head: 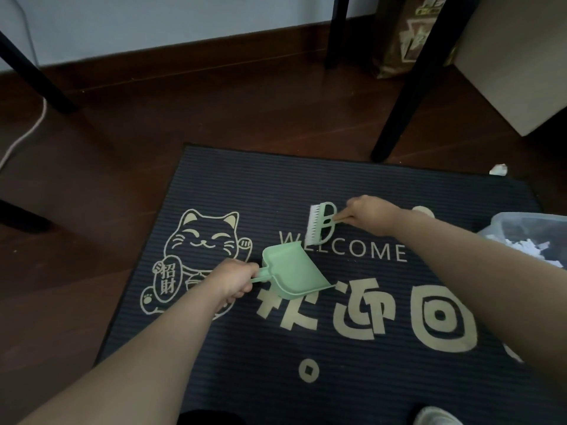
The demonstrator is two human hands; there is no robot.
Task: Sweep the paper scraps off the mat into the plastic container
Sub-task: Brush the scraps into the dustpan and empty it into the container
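Note:
A dark striped welcome mat (pixel 306 185) with a cat drawing lies on the wood floor. My left hand (pixel 233 279) grips the handle of a pale green dustpan (pixel 291 271), which looks empty and sits tilted over the mat's middle. My right hand (pixel 371 214) grips the wooden handle of a small green brush (pixel 320 223), white bristles pointing left, just above the dustpan. A clear plastic container (pixel 527 222) holding white paper scraps (pixel 521 248) stands at the mat's right edge. One paper scrap (pixel 498 170) lies at the mat's far right corner.
Black table legs (pixel 405 96) stand beyond the mat's far edge, another black leg (pixel 33 75) at far left. A beige box (pixel 521 56) and a patterned bag (pixel 408 35) sit at back right. A white cable (pixel 24 136) runs along the floor at left. A shoe (pixel 435 417) shows at bottom.

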